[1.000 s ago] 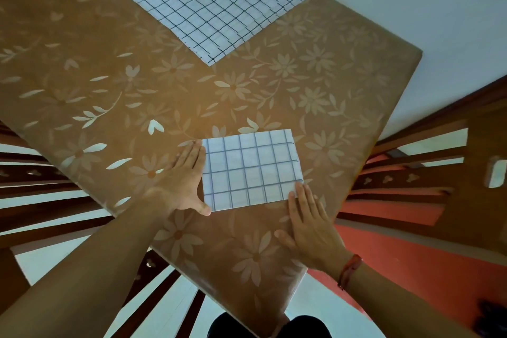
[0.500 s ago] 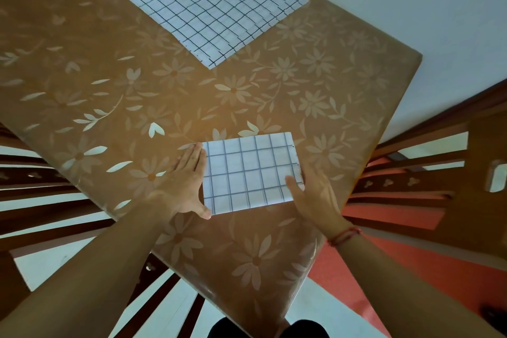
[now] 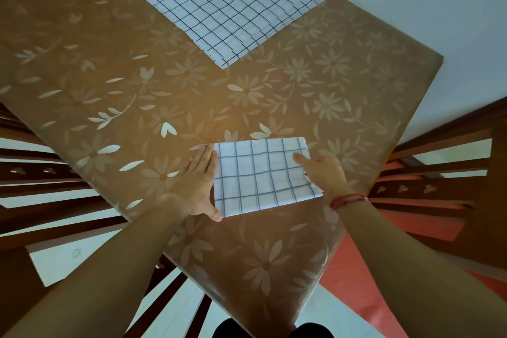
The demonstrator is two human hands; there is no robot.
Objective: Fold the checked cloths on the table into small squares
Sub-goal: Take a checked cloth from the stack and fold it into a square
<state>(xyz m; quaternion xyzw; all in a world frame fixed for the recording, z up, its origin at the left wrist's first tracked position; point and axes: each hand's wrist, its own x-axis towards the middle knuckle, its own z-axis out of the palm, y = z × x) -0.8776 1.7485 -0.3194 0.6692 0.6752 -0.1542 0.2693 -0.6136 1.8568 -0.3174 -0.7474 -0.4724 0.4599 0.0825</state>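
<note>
**Two hands on the folded cloth at the near end of the table**

Here we are at the table (image 3: 115, 82), brown floral cover all over. The folded cloth (image 3: 260, 175) sits at the 6 o'clock end, right in front of the person. It is a neat white rectangle with a dark grid, lying flat, its long side running 9 to 3.

Left hand (image 3: 196, 184) is at the cloth's 9 o'clock side. It lies flat on the table, fingers straight and together, pointing to 12 and pressed along that edge. Its thumb reaches the near corner at 7 o'clock. It holds nothing, just braces.

Right hand (image 3: 325, 170) is in at 3 o'clock. Its thumb lies on top of the cloth, pointing toward 10, and the fingers are tucked out of sight at the edge. It pinches that side, and the layers there look slightly raised. A red thread (image 3: 348, 198) circles the wrist.

Up at 12 o'clock, well apart, the spread cloth (image 3: 233, 3) lies open and flat, much larger, one corner pointing back toward the person. A wooden chair (image 3: 444, 173) stands off the table's 3 o'clock side.
</note>
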